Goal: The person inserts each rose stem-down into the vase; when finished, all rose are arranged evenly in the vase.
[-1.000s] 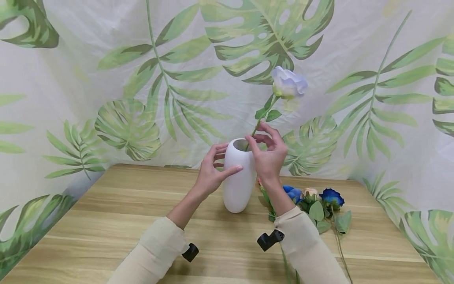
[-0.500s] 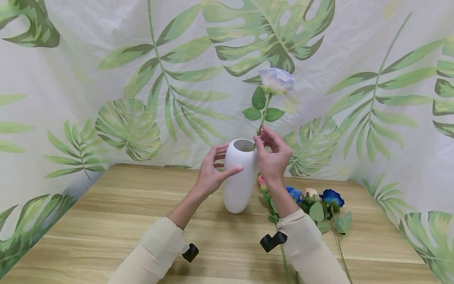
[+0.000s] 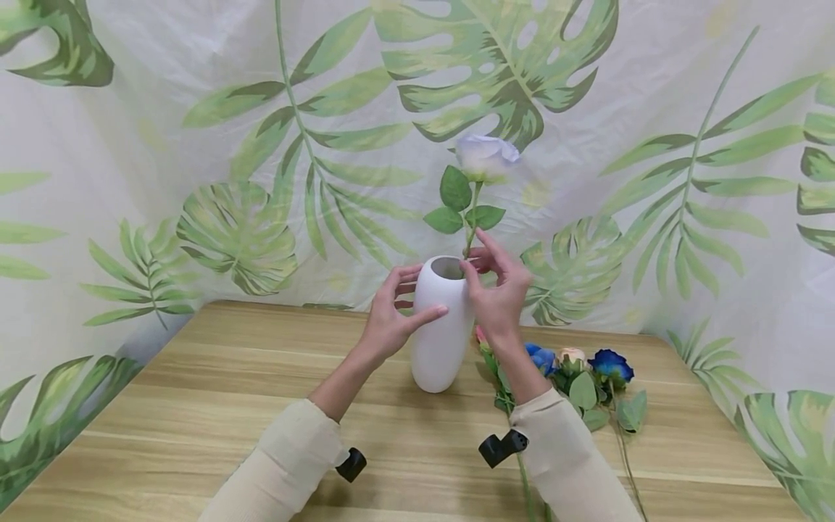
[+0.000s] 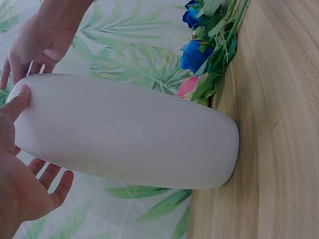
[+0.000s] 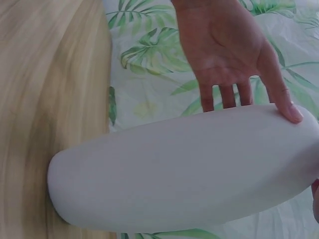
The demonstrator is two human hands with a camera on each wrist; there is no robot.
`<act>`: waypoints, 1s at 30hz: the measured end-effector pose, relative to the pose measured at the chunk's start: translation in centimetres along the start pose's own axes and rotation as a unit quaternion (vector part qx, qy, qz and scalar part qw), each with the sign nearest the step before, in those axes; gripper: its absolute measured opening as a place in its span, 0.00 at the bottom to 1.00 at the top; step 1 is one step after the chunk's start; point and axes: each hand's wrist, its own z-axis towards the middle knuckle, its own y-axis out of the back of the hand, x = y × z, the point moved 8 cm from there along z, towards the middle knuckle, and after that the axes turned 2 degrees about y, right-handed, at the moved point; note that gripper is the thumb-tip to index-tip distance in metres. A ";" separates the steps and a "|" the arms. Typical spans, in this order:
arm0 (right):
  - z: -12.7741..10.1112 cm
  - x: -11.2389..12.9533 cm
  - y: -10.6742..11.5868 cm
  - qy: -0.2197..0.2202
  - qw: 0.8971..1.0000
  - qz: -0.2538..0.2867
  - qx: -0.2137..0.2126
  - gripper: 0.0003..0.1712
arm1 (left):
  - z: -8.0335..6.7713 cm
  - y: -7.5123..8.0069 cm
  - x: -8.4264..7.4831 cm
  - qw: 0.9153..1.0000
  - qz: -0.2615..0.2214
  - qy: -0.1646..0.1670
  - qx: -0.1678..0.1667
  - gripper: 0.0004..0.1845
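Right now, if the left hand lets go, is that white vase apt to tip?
Probably yes. The white vase is tall and egg-shaped, narrowing to a small base on the wooden table, so a sideways push could topple it. The long-stemmed pale rose leans out of its mouth, adding top weight. Its smooth surface may slip under the left hand.

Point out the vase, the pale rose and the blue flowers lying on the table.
vase (image 3: pixel 440 341), head view, on the middle of its white body.
pale rose (image 3: pixel 485 156), head view, on the bloom above the vase.
blue flowers (image 3: pixel 610 364), head view, on the right-hand blue bloom on the table.
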 end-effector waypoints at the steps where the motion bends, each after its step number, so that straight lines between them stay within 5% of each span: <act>1: -0.1 0.0 0.0 0.005 1.000 -0.009 0.003 0.26 | 0.0 0.0 0.0 1.000 -0.001 0.000 0.001 0.36; 16: -0.6 -0.2 0.3 0.005 0.999 -0.011 -0.032 0.26 | -0.1 0.0 0.2 1.000 0.001 0.004 -0.002 0.36; 30: -0.4 0.2 0.1 0.056 0.998 -0.024 -0.014 0.24 | -0.2 -0.1 0.1 1.000 0.000 0.002 -0.002 0.36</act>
